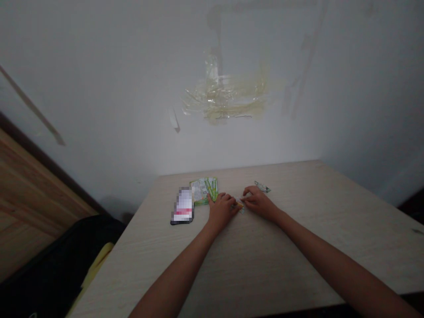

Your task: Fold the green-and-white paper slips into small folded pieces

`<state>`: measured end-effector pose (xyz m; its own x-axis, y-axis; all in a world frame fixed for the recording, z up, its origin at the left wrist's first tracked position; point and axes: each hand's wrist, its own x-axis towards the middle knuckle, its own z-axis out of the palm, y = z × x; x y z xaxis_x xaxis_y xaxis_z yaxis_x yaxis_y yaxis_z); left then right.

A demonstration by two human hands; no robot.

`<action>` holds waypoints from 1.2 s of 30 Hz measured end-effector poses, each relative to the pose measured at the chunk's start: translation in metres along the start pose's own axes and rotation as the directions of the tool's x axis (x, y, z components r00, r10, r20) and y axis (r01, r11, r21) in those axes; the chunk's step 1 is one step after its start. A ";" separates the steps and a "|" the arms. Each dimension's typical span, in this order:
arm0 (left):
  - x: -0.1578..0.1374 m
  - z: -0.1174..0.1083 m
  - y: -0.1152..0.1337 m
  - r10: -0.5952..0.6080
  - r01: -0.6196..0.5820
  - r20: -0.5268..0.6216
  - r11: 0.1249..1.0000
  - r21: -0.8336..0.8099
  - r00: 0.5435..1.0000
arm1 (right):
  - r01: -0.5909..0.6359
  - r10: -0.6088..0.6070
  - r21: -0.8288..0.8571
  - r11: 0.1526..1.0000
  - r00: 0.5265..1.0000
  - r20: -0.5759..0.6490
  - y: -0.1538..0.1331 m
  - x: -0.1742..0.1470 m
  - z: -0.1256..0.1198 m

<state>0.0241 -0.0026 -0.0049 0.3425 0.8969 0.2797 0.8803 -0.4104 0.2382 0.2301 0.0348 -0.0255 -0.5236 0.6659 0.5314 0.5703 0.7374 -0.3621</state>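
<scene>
- Fingers of left hand (221, 210): curled down, tips on or right by small printed piece (239, 205); pinching or just pressing, cannot tell.
- Right hand (259, 203): thumb and forefinger bent close together near piece's far right side; grip on it unclear.
- Piece: on surface (314, 198), in gap between hands, right of left fingers, left of right fingers; left hand looks nearer.
- Long axis: seems to slant, far-left to near-right; partly hidden, unsure.
- Folded green-white piece (263, 187): just beyond right hand.
</scene>
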 end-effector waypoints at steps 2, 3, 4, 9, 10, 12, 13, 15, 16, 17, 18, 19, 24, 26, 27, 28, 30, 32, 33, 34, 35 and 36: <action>0.000 0.000 0.000 0.005 -0.005 -0.005 1.000 -0.007 1.000 | 0.021 -0.021 0.018 1.000 1.000 0.014 -0.001 -0.001 -0.002; 0.000 0.000 0.001 0.006 -0.006 -0.009 1.000 -0.008 1.000 | 0.029 -0.030 0.029 0.999 0.999 0.018 -0.002 -0.001 -0.003; 0.000 0.000 0.001 0.004 -0.004 -0.015 1.000 -0.009 1.000 | 0.037 -0.038 0.040 0.999 0.999 0.023 -0.002 -0.003 -0.004; 0.000 0.003 0.000 -0.002 0.002 -0.037 1.000 -0.011 0.999 | 0.050 -0.056 0.095 0.994 0.997 0.055 -0.004 -0.008 -0.006; 0.000 0.003 0.000 0.000 -0.001 -0.037 1.000 -0.014 0.999 | 0.046 -0.052 0.101 0.994 0.997 0.061 -0.004 -0.009 -0.007; 0.000 0.002 0.000 0.002 -0.003 -0.031 1.000 -0.020 1.000 | 0.036 -0.045 0.115 0.993 0.996 0.072 -0.005 -0.009 -0.008; 0.000 0.001 0.000 0.001 -0.002 -0.024 1.000 -0.022 1.000 | 0.035 -0.044 0.125 0.992 0.996 0.077 -0.005 -0.009 -0.009; 0.000 0.001 0.000 -0.001 0.001 -0.013 1.000 -0.020 1.000 | 0.038 -0.051 0.146 0.989 0.995 0.085 -0.005 -0.009 -0.010; 0.000 0.000 0.000 0.000 0.000 -0.012 1.000 -0.019 1.000 | 0.042 -0.056 0.156 0.987 0.995 0.087 -0.005 -0.009 -0.010; 0.000 0.000 0.000 0.001 -0.001 -0.016 1.000 -0.017 1.000 | 0.046 -0.062 0.163 0.986 0.994 0.092 -0.005 -0.009 -0.011; 0.000 0.001 0.000 0.002 -0.002 -0.023 1.000 -0.016 1.000 | 0.050 -0.067 0.169 0.984 0.993 0.097 -0.005 -0.009 -0.011; 0.000 0.001 0.000 0.003 -0.003 -0.030 1.000 -0.014 1.000 | 0.051 -0.070 0.175 0.983 0.992 0.101 -0.005 -0.009 -0.012; 0.000 0.002 0.000 -0.007 0.007 -0.027 1.000 -0.009 1.000 | 0.039 -0.061 0.183 0.982 0.991 0.117 -0.007 -0.011 -0.013; 0.000 0.002 0.000 -0.005 0.005 -0.025 1.000 -0.014 1.000 | 0.041 -0.063 0.181 0.983 0.991 0.118 -0.008 -0.011 -0.014; 0.000 0.002 0.000 -0.003 0.003 -0.027 1.000 -0.016 1.000 | 0.044 -0.067 0.182 0.982 0.991 0.119 -0.008 -0.011 -0.014; 0.000 0.002 0.000 0.000 0.000 -0.029 1.000 -0.017 1.000 | 0.049 -0.072 0.183 0.982 0.990 0.121 -0.009 -0.011 -0.014; 0.000 0.002 0.000 0.005 -0.006 -0.029 1.000 -0.018 1.000 | 0.055 -0.079 0.185 0.981 0.989 0.122 -0.010 -0.011 -0.014; 0.000 0.001 0.000 0.002 -0.002 -0.025 1.000 -0.019 1.000 | 0.061 -0.083 0.185 0.981 0.989 0.119 -0.011 -0.011 -0.015; 0.000 0.001 0.000 -0.002 0.002 -0.020 1.000 -0.020 1.000 | 0.063 -0.086 0.185 0.981 0.989 0.118 -0.011 -0.011 -0.015; 0.000 0.000 0.001 -0.008 0.007 -0.015 1.000 -0.020 1.000 | 0.065 -0.088 0.184 0.981 0.989 0.119 -0.011 -0.011 -0.015; 0.000 0.000 0.001 -0.012 0.012 -0.010 1.000 -0.021 1.000 | 0.066 -0.090 0.186 0.980 0.989 0.121 -0.011 -0.011 -0.015; 0.001 0.000 0.001 -0.014 0.014 -0.004 1.000 -0.022 1.000 | 0.065 -0.089 0.188 0.980 0.989 0.122 -0.010 -0.012 -0.015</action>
<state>0.0250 -0.0026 -0.0041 0.3289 0.9019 0.2800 0.8775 -0.4014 0.2623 0.2397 0.0176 -0.0166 -0.6456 0.6065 0.4640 0.4056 0.7872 -0.4645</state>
